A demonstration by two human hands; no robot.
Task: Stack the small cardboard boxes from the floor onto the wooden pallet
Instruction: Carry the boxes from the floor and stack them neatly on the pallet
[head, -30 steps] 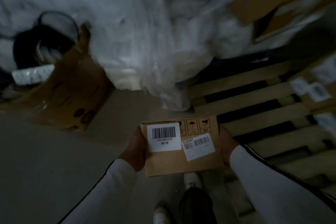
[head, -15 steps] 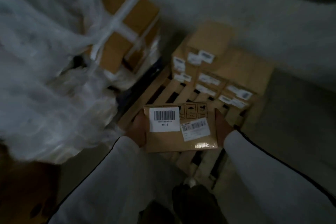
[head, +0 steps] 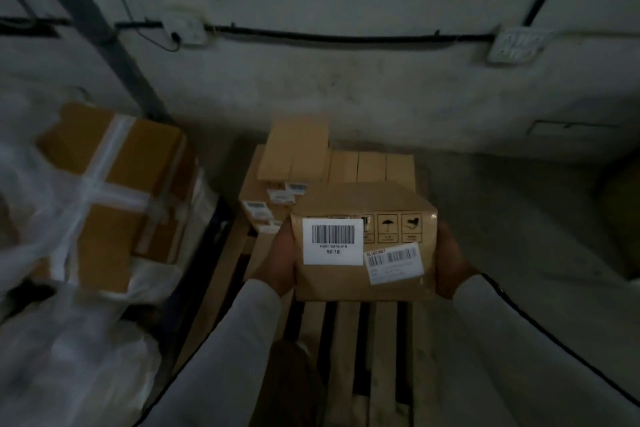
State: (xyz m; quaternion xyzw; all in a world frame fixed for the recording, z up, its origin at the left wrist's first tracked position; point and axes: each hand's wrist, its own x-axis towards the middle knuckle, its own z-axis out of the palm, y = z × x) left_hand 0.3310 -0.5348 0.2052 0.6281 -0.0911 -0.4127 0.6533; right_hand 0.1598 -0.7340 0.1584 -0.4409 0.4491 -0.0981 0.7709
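Head camera, looking down in dim light: the cardboard box (head: 360, 279) is up in the air, carried in front of the person, above the near slats of the wooden pallet (head: 346, 340). The left hand (head: 278, 253) clamps its left side and the right hand (head: 450, 263) clamps its right side. Both palms are pressed to the cardboard, and the fingers are tucked out of sight behind the box, gripping it between them. Both arms are in white sleeves with a dark seam line.

The face turned to the camera carries 2 white barcode labels. The large one sits squarely on the left, the smaller one tilted at the lower right, with a row of printed handling symbols above it.

Beyond the held box, the stacked boxes (head: 360, 166) sit at the far end of the pallet, close to the wall (head: 346, 97). It is a low row, with more boxes piled higher on its left part. Small white labels show on the near faces, and the carried box hides the right part of the stack's front.

To the left of the pallet stands a big taped carton (head: 114, 184), half wrapped in clear plastic sheeting (head: 52, 340). Bare concrete floor (head: 519, 236) spreads out to the right. A dark cable (head: 329, 36) runs along the wall to a socket (head: 516, 45).
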